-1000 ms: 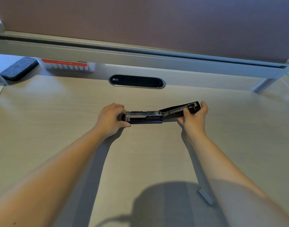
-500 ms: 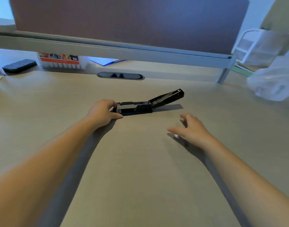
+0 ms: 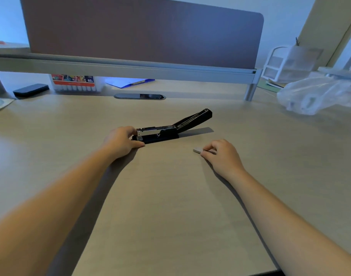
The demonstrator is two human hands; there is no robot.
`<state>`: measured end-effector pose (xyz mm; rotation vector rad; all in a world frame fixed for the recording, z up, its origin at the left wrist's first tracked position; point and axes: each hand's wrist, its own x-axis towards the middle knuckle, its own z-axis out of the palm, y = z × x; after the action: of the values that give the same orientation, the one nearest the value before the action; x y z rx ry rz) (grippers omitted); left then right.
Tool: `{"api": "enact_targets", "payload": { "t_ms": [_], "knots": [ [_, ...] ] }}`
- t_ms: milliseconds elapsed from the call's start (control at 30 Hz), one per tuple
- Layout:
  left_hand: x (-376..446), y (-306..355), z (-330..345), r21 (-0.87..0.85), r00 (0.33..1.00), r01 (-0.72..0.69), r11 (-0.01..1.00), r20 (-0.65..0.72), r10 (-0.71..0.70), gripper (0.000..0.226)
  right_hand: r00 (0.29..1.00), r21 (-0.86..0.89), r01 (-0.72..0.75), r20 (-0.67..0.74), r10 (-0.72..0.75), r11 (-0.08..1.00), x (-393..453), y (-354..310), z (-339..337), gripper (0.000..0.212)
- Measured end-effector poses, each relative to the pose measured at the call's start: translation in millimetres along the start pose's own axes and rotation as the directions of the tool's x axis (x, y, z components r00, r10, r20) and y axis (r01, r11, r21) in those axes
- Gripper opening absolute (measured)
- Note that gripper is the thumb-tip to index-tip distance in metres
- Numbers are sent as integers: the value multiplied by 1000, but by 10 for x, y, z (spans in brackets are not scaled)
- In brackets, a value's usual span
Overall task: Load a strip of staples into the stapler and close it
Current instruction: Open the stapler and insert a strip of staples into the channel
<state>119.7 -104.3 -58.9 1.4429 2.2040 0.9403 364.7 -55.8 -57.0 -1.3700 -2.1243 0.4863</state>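
A black stapler [image 3: 166,130] lies on the wooden desk [image 3: 170,196] with its top arm swung open up to the right, showing the metal staple channel. My left hand [image 3: 121,141] grips the stapler's left end and holds it down. To the right and nearer to me, my right hand [image 3: 220,156] pinches a short silver strip of staples [image 3: 198,150] that rests on the desk; only the strip's left end shows past my fingers.
A grey partition rail [image 3: 131,68] runs along the desk's back, with an oval cable grommet [image 3: 139,96] below it. At the back left lie a dark case [image 3: 30,90] and a marker box [image 3: 75,82]. A clear plastic bag [image 3: 318,94] sits at the right.
My right hand let go of the stapler's open top arm, moved toward me and to the right, and closed its fingers on the staple strip. The left hand stayed on the stapler.
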Motion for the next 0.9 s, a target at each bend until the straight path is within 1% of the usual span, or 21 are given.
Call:
{"api": "enact_targets", "payload": {
  "t_ms": [167, 267, 333, 400, 533, 633, 767, 900],
  "knots": [
    [-235, -33, -61, 19, 998, -64, 998, 28, 64, 23, 985, 190, 166, 5, -170, 968, -139, -327, -29, 17],
    [-415, -39, -120, 36, 993, -101, 994, 67, 98, 16, 969, 288, 224, 32, -244, 931, -230, -579, 16, 17],
    [-540, -31, -152, 58, 989, -121, 991, 98, 115, 19, 955, 277, 274, 35, -294, 921, -265, -702, 69, 18],
    [-662, -18, -180, 87, 985, -141, 986, 115, 131, 28, 941, 257, 312, 46, -334, 915, -268, -801, 113, 18],
    [-857, -18, -237, 87, 977, -170, 982, 146, 156, 38, 922, 272, 329, 113, -370, 904, -236, -961, 165, 19],
    [-931, -36, -250, 65, 975, -177, 982, 145, 166, 39, 916, 289, 319, 149, -372, 903, -260, -983, 209, 20],
    [-913, -43, -271, 61, 972, -191, 980, 154, 179, 36, 897, 201, 346, 216, -386, 917, -313, -932, 252, 21],
    [-893, -60, -278, 82, 965, -218, 972, 165, 203, 36, 896, 206, 330, 237, -375, 921, -318, -937, 228, 19]
  ]
}}
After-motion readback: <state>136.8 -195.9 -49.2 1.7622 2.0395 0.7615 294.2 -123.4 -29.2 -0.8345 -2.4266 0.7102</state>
